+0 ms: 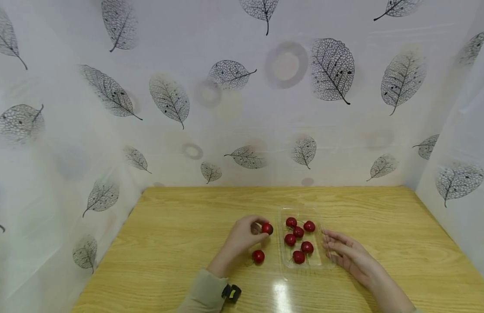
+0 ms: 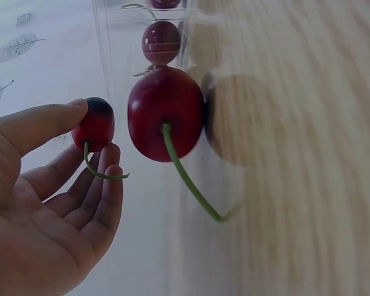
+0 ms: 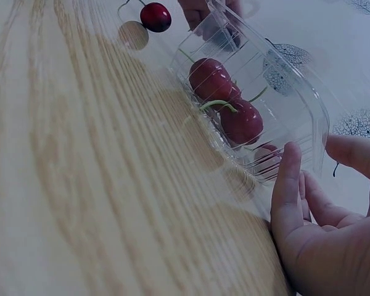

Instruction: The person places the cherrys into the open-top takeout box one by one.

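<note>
My left hand (image 1: 243, 234) pinches a dark red cherry (image 1: 267, 228) between thumb and fingers, beside the left wall of a clear plastic box (image 1: 318, 258). In the left wrist view the held cherry (image 2: 94, 126) has a green stem hanging down. Nearer the front, a loose cherry (image 1: 258, 257) lies on the table, outside the box. Several cherries (image 1: 298, 232) lie inside the box. My right hand (image 1: 353, 259) is at the box's right side, its fingers (image 3: 288, 185) extended against the outer wall and the thumb near the rim.
The wooden table (image 1: 179, 217) carries the box and cherries. White sheeting (image 1: 242, 126) printed with dark leaf skeletons stands behind it and along both sides. A black band (image 1: 231, 293) is on the left sleeve.
</note>
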Action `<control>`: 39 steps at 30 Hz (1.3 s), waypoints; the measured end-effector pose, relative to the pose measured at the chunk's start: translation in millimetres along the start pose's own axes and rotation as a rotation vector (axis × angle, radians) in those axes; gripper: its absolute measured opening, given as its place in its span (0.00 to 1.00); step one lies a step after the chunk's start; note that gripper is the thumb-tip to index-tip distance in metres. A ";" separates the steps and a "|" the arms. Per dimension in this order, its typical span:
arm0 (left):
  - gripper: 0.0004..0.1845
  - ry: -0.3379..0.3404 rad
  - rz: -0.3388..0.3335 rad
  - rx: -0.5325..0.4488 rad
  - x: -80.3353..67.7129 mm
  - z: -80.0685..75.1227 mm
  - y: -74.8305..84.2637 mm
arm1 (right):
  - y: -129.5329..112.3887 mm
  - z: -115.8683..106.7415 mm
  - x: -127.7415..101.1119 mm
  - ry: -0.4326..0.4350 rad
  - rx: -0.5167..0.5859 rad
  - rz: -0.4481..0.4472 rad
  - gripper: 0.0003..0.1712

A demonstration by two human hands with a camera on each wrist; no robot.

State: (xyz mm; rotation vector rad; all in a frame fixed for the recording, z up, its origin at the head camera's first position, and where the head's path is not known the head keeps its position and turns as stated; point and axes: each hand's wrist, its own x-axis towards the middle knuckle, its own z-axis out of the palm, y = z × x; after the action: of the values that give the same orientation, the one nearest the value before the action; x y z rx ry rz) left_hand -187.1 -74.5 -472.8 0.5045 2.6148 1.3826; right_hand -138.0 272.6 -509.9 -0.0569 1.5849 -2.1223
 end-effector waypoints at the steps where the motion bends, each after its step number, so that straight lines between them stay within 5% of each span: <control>1: 0.19 0.003 0.003 0.004 0.2 0.3 1.6 | 0.1 -0.1 0.0 0.002 -0.003 0.000 0.19; 10: 0.19 -0.010 0.040 -0.002 2.5 3.3 20.5 | 1.0 -0.7 0.8 0.025 -0.042 0.001 0.27; 32: 0.16 -0.099 0.136 -0.009 8.6 35.1 51.6 | 2.3 -2.5 1.6 0.003 -0.018 -0.017 0.20; 39: 0.19 -0.147 0.141 0.010 10.5 47.7 55.7 | 2.8 -3.1 3.1 0.030 -0.050 0.006 0.28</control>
State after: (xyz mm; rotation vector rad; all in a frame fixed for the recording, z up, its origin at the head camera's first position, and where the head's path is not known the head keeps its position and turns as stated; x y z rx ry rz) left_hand -171.0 -4.8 -453.7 0.7751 2.5122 1.3162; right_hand -140.7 273.5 -514.2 -0.0365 1.6531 -2.0884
